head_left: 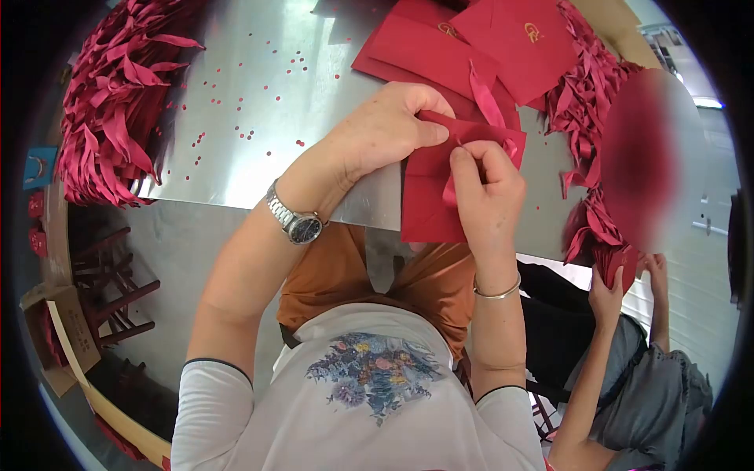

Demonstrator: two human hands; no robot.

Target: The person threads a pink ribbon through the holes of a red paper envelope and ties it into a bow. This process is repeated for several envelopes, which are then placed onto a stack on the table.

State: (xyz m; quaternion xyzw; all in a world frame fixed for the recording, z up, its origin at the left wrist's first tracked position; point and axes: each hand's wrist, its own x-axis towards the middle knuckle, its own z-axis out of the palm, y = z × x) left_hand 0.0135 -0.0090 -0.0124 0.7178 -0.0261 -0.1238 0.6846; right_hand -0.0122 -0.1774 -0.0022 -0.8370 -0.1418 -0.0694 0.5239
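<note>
A red paper bag (424,206), lying flat, hangs partly over the table's near edge in front of me. My left hand (404,122), with a watch at its wrist, pinches the bag's upper edge between thumb and fingers. My right hand (492,184) is closed in a pinch on a red ribbon (451,193) against the bag's face, close to the left fingertips. The ribbon's loose end (485,96) sticks up beyond the bag. Whatever the right fingertips cover is hidden.
Flat red bags with gold marks (518,47) lie behind my hands. Ribboned bags are heaped at left (118,102) and right (585,94). Small red paper dots dot the metal table (236,169). At right, another person's hand (606,297) holds red bags. Stools (118,290) stand left.
</note>
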